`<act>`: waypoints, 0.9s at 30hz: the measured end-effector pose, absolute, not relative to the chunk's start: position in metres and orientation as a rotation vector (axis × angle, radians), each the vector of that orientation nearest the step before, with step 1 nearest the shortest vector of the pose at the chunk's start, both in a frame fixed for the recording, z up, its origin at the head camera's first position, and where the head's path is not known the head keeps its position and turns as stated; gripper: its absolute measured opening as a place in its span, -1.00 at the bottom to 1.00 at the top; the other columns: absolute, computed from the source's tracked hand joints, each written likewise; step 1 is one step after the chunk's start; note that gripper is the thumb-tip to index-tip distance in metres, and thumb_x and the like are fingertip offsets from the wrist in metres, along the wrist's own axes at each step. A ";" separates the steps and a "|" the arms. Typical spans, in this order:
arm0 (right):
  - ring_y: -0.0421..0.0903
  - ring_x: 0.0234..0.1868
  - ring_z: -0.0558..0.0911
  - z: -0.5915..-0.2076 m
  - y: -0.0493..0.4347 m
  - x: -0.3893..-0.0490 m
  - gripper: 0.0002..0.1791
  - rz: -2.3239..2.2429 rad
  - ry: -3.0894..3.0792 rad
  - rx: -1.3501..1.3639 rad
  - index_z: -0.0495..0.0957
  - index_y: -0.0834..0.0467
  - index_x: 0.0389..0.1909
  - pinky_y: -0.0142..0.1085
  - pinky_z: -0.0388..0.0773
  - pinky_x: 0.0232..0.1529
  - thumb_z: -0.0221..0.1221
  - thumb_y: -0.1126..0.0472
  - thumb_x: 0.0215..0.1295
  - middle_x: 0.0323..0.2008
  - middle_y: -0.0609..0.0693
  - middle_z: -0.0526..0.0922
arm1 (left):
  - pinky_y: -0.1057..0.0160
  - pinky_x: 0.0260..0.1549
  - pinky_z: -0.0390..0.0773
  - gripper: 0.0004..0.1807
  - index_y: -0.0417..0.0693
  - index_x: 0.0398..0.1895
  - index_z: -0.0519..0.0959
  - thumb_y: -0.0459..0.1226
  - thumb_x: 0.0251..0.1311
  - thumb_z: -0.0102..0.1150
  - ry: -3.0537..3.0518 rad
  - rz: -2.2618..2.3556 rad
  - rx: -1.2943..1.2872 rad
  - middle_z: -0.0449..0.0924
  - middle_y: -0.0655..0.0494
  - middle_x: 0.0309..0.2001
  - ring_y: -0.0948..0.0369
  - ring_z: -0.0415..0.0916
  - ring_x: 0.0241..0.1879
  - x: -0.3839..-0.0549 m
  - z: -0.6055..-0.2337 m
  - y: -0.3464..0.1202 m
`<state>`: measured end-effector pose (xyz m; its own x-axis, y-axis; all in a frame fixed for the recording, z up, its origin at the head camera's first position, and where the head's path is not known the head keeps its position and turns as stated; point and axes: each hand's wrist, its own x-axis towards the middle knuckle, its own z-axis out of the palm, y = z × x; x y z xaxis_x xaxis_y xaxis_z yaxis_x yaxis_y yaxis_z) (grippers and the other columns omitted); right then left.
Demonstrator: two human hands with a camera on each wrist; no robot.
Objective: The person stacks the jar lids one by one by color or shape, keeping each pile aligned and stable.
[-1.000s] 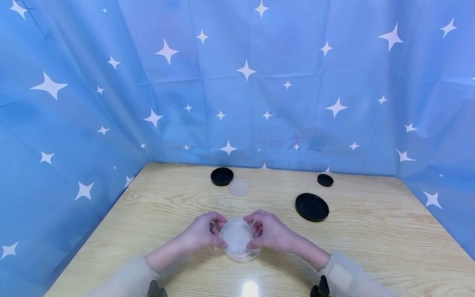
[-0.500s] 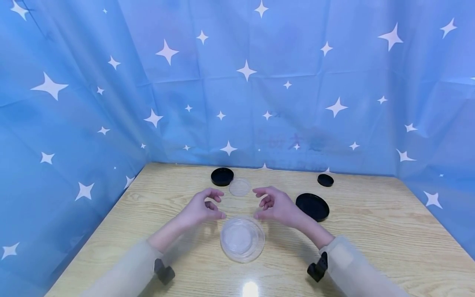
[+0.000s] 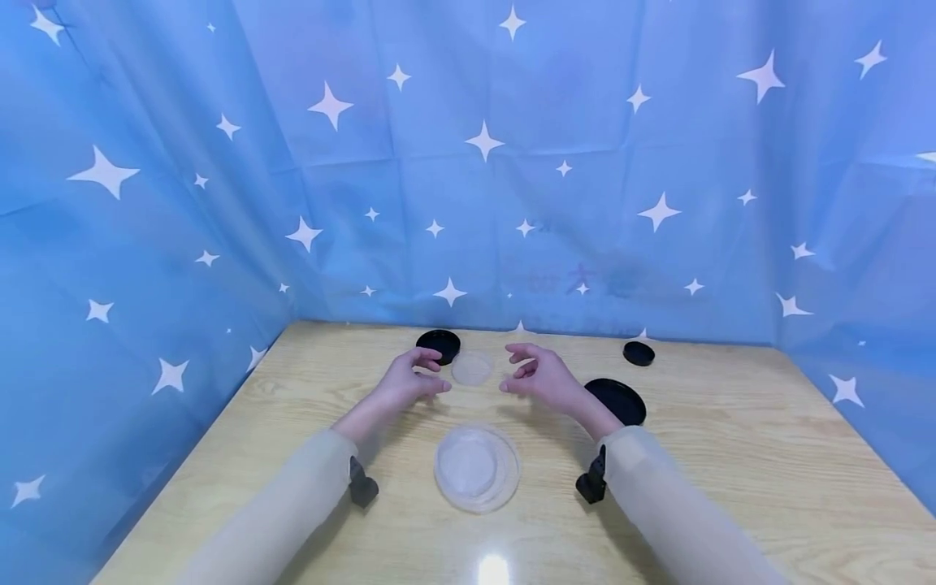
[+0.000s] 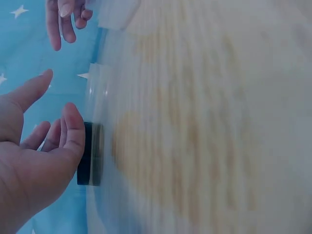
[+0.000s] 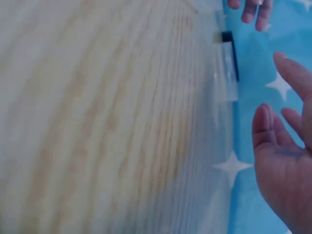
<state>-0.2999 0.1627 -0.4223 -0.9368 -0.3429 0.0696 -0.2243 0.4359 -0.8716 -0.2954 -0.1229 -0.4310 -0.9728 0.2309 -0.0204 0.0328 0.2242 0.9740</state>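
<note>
A small clear round dish [image 3: 472, 368] lies near the back of the table, between my two hands in the head view. My left hand [image 3: 409, 379] is just to its left, thumb and fingers apart, overlapping the front of a black round dish [image 3: 436, 341]. To the right of the clear dish, my right hand [image 3: 543, 377] has its fingers loosely bent around nothing. Closer to me stands a stack of clear round dishes [image 3: 468, 463], a smaller one set off-centre on a larger. The left wrist view shows the small clear dish [image 4: 99, 80] beyond the fingertips.
A large black round dish [image 3: 617, 401] sits to the right, partly behind my right forearm. Farther back is a small black dish [image 3: 639, 353]. A blue star-patterned curtain [image 3: 483, 203] hangs along the wooden table's [image 3: 731, 455] back and sides.
Both hands have let go of the smaller clear dish, leaving it on the larger one. They have moved forward to either side of the small clear dish at the back.
</note>
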 end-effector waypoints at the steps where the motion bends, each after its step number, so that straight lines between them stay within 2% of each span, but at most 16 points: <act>1: 0.06 0.01 0.59 -0.424 0.163 -0.303 -0.17 -1.520 2.563 -0.495 0.31 0.25 0.49 -0.17 0.64 -0.08 0.45 0.25 0.24 0.25 0.27 0.46 | 0.20 -0.28 0.68 -0.30 -0.31 0.35 0.41 -0.41 0.13 0.46 2.321 1.848 0.244 0.48 -0.25 0.12 0.11 0.62 -0.30 -0.299 -0.433 -0.122; 8: 0.07 0.07 0.60 -0.435 0.159 -0.322 -0.10 -1.498 2.549 -0.437 0.27 0.25 0.52 -0.17 0.63 -0.05 0.48 0.22 0.20 0.29 0.25 0.46 | 0.24 -0.18 0.66 -0.32 -0.31 0.31 0.45 -0.41 0.09 0.48 2.318 1.828 0.239 0.53 -0.23 0.07 0.10 0.63 -0.17 -0.310 -0.443 -0.114; 11: 0.03 0.03 0.61 -0.437 0.154 -0.326 -0.08 -1.478 2.544 -0.428 0.26 0.27 0.51 -0.21 0.63 -0.08 0.50 0.21 0.18 0.26 0.25 0.47 | 0.24 -0.16 0.65 -0.33 -0.33 0.30 0.46 -0.43 0.09 0.47 2.320 1.833 0.251 0.55 -0.25 0.06 0.10 0.62 -0.16 -0.311 -0.445 -0.111; 15: 0.01 0.03 0.61 -0.440 0.148 -0.331 -0.07 -1.466 2.539 -0.407 0.27 0.27 0.51 -0.22 0.61 -0.04 0.51 0.23 0.16 0.24 0.23 0.49 | 0.19 -0.13 0.68 -0.35 -0.37 0.27 0.46 -0.48 0.07 0.46 2.281 1.896 0.235 0.54 -0.26 0.03 0.11 0.61 -0.18 -0.314 -0.448 -0.107; 19: 0.02 0.06 0.59 -0.439 0.144 -0.336 -0.06 -1.453 2.524 -0.394 0.27 0.26 0.51 -0.20 0.60 0.02 0.51 0.24 0.14 0.23 0.20 0.50 | 0.15 -0.12 0.70 -0.37 -0.40 0.23 0.47 -0.54 0.04 0.46 2.261 1.943 0.200 0.53 -0.23 0.00 0.07 0.58 -0.13 -0.316 -0.450 -0.106; 27: 0.04 0.09 0.57 -0.438 0.142 -0.342 -0.07 -1.404 2.501 -0.420 0.25 0.31 0.51 -0.19 0.58 0.08 0.49 0.29 0.16 0.25 0.21 0.50 | 0.22 -0.13 0.67 -0.37 -0.36 0.20 0.50 -0.51 0.01 0.50 2.358 1.874 0.167 0.58 -0.17 -0.03 0.04 0.55 -0.06 -0.317 -0.451 -0.104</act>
<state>-0.3418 0.1416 -0.4385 -0.9292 -0.3631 -0.0692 -0.1301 0.4965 -0.8582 -0.3169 -0.1037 -0.4508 -0.9861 0.1637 -0.0288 0.0089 0.2252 0.9743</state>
